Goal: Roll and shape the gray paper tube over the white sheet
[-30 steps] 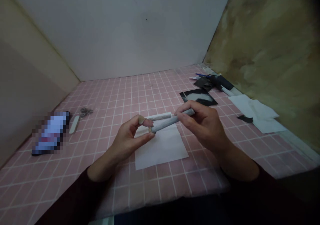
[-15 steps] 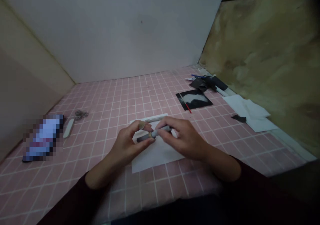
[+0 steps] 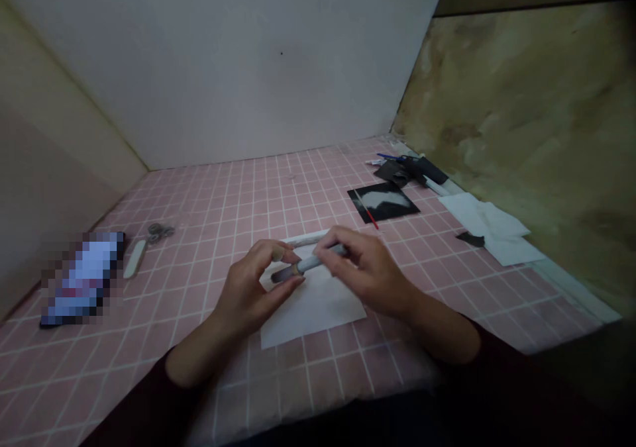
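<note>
A slim grey rod (image 3: 309, 263) with a yellowish band near its darker left end is held in both hands above a white sheet of paper (image 3: 313, 314). My left hand (image 3: 253, 281) grips it at the band between thumb and fingers. A pale yellowish patch shows on a finger of that hand. Higher up the rod, my right hand (image 3: 365, 265) pinches the lighter part, and the far end shows beside its fingers. Beyond the hands, a grey smudged strip (image 3: 305, 240) runs along the paper's far edge. What kind of rod it is, I cannot make out.
On the left lie a phone with a blurred screen (image 3: 87, 275), a white flat stick (image 3: 134, 259) and small grey loops (image 3: 159, 231). At right are a black-and-white picture (image 3: 387, 207) with a red thin stick (image 3: 370, 220), dark scraps (image 3: 395, 171) and white papers (image 3: 497, 225). Walls enclose the pink checked tabletop (image 3: 218, 202).
My right hand has slid slightly along the rod, away from the left hand, so more of its light part shows between them. The view has tilted a little.
</note>
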